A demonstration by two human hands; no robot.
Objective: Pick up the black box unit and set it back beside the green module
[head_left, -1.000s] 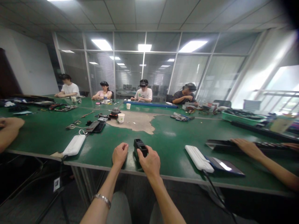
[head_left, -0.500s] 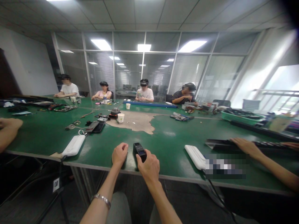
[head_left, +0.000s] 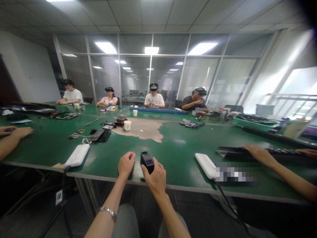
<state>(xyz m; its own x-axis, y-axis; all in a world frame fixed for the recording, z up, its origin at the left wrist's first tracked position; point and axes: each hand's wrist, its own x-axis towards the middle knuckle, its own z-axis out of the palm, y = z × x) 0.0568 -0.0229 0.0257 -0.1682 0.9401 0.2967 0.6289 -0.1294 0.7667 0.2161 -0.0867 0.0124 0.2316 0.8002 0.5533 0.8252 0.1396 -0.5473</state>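
Note:
My right hand (head_left: 156, 177) is wrapped round a black box-shaped device (head_left: 146, 158) with a small screen and a row of buttons on its upper face. The device is at the front of the green table (head_left: 178, 165), its far end pointing away from me. To its left, my left hand (head_left: 126, 164) rests on the table as a loose fist, apart from the device. No object shows in its curled fingers. A metal bracelet is on my left wrist.
White power banks (head_left: 78, 155) (head_left: 205, 165) lie on either side. Paper cups (head_left: 127, 125) and phones (head_left: 100, 135) are further back. At right, a person's hand (head_left: 257, 154) rests on a black rail; at left is another person's hand (head_left: 22, 132). Several people sit across the table.
The device has turned slightly in my right hand, its screen showing more clearly. My left hand stays put. The person's hands at left have moved further into view.

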